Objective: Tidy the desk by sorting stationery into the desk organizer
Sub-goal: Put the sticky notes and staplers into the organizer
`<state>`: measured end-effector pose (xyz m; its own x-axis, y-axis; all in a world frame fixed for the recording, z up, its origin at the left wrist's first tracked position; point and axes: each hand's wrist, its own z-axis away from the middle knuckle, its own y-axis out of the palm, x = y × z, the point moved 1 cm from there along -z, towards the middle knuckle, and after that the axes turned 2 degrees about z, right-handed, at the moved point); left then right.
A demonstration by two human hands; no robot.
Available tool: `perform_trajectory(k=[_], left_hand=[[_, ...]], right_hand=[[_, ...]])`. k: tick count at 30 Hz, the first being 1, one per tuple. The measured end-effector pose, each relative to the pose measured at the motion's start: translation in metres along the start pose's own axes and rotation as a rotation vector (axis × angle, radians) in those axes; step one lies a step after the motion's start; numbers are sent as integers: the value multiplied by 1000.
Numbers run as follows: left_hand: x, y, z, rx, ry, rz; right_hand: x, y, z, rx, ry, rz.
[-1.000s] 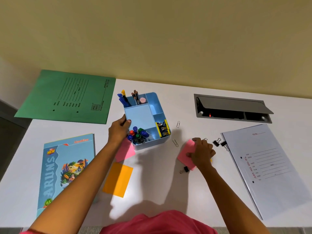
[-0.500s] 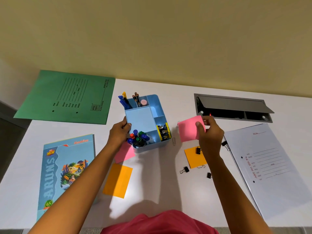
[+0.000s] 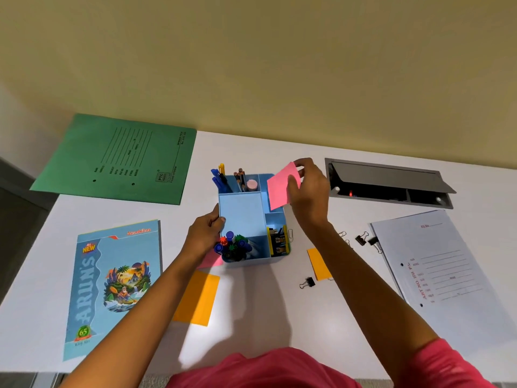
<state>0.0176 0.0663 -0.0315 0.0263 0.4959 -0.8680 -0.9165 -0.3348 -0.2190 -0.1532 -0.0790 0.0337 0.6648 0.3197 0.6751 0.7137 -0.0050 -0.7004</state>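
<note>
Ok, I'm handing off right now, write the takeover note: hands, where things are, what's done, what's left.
Left hand grips the desk organizer at its left wall.
Right hand holds a pink sticky pad above the organizer's right side.
Done: pens, pencils, markers, some clips are in.
Left: pink pad, two orange pads, binder clips, paper clip, another pink pad by the organizer.

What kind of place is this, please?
Probably an office or study desk. A white desk carries a green file folder, a blue desk organizer full of pens, and a built-in cable box with a hinged lid.
</note>
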Motion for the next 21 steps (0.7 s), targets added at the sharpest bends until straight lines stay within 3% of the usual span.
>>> perform_trajectory(k=[7, 14, 21], left_hand=[[3, 0, 8, 29, 18, 33], [5, 0, 9, 34, 22, 57], [11, 0, 7, 26, 25, 32]], right_hand=[[1, 27, 4, 184, -41, 243], [-8, 39, 11, 176, -58, 299], [-18, 9, 21, -43, 31, 143]])
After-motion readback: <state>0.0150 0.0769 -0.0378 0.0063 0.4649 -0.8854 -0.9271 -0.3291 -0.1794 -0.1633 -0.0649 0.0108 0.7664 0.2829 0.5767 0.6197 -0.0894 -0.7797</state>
